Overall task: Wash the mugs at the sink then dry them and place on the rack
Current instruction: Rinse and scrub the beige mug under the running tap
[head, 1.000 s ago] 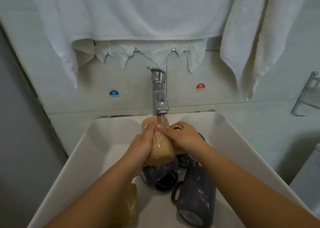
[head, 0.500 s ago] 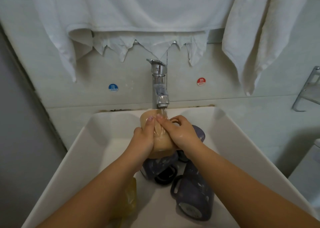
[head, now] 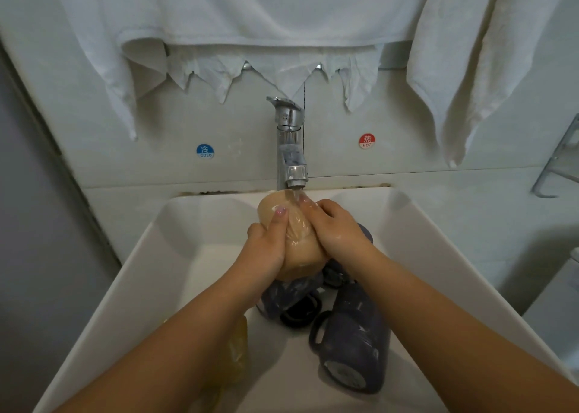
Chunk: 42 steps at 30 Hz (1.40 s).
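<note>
Under the running tap (head: 289, 149) I hold a beige mug (head: 300, 249) over the white sink (head: 163, 274). My left hand (head: 268, 245) grips its left side, thumb up along the wall. My right hand (head: 335, 227) wraps the right side with its fingertips in the water stream. Below them in the basin lie dark blue mugs: one (head: 354, 340) on its side at the front right, one (head: 285, 293) under the beige mug, and one (head: 365, 234) mostly hidden behind my right wrist.
A yellow sponge or cloth (head: 238, 356) lies in the basin under my left forearm. White towels (head: 250, 14) hang on the wall above the tap. A metal rack (head: 560, 158) is fixed on the wall at the far right.
The beige mug and both hands have shifted slightly under the stream. My right hand's fingers have slid further over the mug's top side. The view has tilted a little downward.
</note>
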Each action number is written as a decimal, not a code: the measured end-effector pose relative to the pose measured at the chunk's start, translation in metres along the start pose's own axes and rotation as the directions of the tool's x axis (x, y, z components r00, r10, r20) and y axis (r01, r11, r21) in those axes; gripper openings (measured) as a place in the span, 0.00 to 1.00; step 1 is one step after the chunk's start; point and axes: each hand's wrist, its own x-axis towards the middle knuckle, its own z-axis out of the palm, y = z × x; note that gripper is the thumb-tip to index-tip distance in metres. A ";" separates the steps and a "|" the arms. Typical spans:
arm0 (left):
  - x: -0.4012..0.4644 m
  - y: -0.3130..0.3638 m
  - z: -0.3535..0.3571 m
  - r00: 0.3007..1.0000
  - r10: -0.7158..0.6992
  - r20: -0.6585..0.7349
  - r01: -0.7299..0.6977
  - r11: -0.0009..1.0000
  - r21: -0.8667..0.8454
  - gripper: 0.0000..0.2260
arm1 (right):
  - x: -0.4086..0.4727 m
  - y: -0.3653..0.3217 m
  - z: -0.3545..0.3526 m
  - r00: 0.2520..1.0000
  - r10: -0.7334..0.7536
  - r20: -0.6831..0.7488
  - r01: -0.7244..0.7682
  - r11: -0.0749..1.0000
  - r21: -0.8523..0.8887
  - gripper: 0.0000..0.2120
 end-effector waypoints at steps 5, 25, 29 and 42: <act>0.000 0.001 -0.007 1.000 0.022 -0.006 -0.022 1.000 -0.012 0.29 | -0.008 0.002 -0.007 0.981 0.033 0.192 -0.043 0.998 0.045 0.24; 0.003 0.006 -0.008 0.993 -0.062 0.101 0.074 0.990 -0.122 0.29 | -0.013 -0.001 -0.005 0.988 0.125 0.087 -0.132 0.987 0.087 0.21; 0.004 0.004 -0.009 0.991 -0.053 0.125 0.071 0.987 -0.146 0.33 | -0.014 0.002 -0.008 0.986 0.101 0.136 -0.112 0.991 0.074 0.20; 0.003 0.004 -0.011 0.988 -0.050 0.146 0.070 0.988 -0.139 0.34 | -0.015 0.000 -0.010 0.985 0.078 0.157 -0.080 0.997 0.010 0.20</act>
